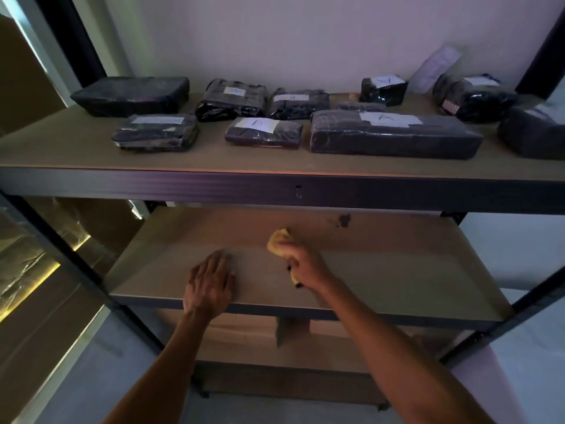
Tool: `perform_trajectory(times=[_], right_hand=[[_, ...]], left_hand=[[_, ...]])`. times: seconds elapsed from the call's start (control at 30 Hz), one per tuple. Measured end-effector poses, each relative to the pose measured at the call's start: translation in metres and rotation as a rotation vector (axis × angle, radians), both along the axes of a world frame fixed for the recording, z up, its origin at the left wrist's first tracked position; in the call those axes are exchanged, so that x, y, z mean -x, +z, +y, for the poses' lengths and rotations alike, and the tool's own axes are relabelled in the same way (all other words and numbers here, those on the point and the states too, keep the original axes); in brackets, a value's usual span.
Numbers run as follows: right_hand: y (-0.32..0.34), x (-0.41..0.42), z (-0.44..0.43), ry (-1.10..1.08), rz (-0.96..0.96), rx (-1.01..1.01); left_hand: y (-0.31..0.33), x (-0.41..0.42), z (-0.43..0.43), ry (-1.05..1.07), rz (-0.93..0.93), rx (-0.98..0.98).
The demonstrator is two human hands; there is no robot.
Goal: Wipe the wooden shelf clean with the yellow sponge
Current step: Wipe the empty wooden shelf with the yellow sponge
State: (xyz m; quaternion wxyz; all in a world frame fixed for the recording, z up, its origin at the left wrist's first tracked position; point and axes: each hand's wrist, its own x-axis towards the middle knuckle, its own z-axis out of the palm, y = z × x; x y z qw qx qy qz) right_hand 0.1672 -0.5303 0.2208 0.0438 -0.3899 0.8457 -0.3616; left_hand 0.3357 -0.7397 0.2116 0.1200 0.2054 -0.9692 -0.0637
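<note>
Your two forearms come up from the bottom of the frame to the shelf [397,276], the middle board of the rack. Your left hand [211,283] lies palm down at the board's front edge, left of centre. Its fingers are straight and slightly spread, and the wrist hangs over the edge. Your right hand [305,258] is just right of it and a little further in, fingers curled round the sponge [278,240]. The sponge presses on the board near the centre of the frame, its yellow end sticking out past your knuckles toward the back.

Up and right of the sponge, a dark stain [344,220] sits close to the board's back edge, apart from the sponge. To the right of your right hand, the board runs wide to its right edge. A narrower stretch lies left of your left hand.

The upper shelf's dark beam [183,185] crosses the frame just above the sponge and overhangs the back of the board. Slanted posts [61,240] bound the board at the left and right. The upper shelf [76,148] carries black wrapped parcels [394,134] with white labels.
</note>
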Motion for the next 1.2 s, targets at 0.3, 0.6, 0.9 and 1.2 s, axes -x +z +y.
perform_trajectory(times=[0.3,0.6,0.9,1.2], right_hand=[[0.034,-0.118,0.053,0.150,-0.300,0.024],[0.079,-0.156,-0.012,-0.199,-0.515,0.484],[0.054,-0.146,-0.010,-0.232,-0.056,0.221],[0.016,-0.079,0.038,-0.316,0.357,-0.354]], left_hand=[[0.019,-0.011,0.018,0.031,0.132,-0.401],[0.054,-0.043,0.123,0.052,0.699,-1.594],[0.060,-0.090,0.069,0.613,1.112,-1.523],[0.019,-0.115,-0.010,1.008,1.132,-1.051]])
